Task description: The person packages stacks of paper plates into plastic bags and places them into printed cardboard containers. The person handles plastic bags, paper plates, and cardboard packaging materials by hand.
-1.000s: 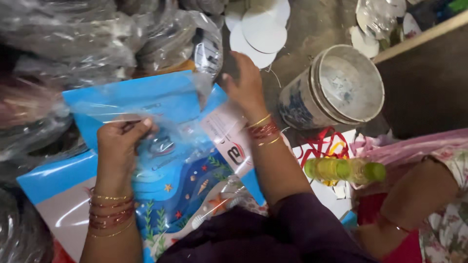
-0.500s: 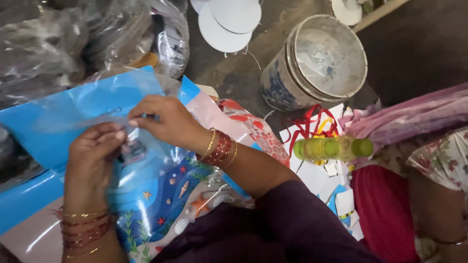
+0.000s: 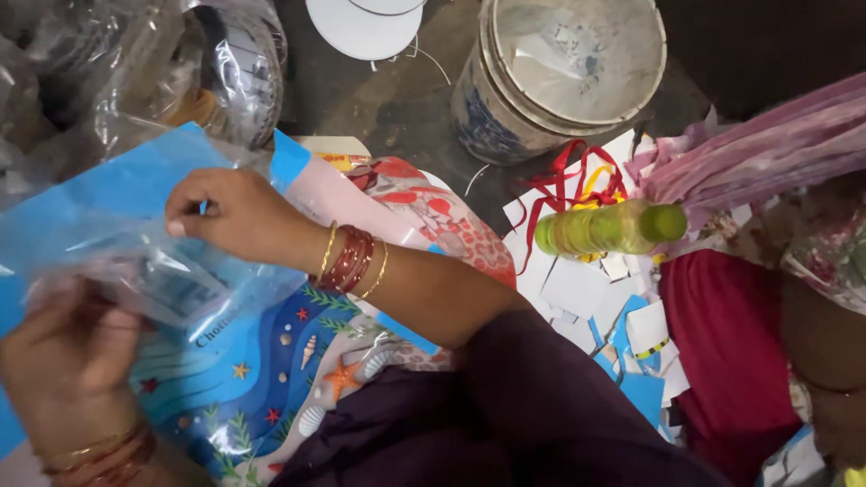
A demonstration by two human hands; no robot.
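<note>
Pinching the top edge of the clear plastic sleeve [image 3: 171,280], the right hand [image 3: 234,216] closes finger and thumb on it. The left hand [image 3: 68,361] grips the sleeve's lower end through the film, so its long axis runs diagonally between them. Under the sleeve lies the blue seashell-printed card [image 3: 262,361]. Well right of it: a yellow-green bottle [image 3: 604,227] (lying sideways), a lidded bucket [image 3: 559,72] above.

Flat blue printed package in clear plastic wrap [image 3: 225,361], with shells and starfish, at seven o'clock. Crumpled clear plastic bags [image 3: 153,72] at eleven.
</note>
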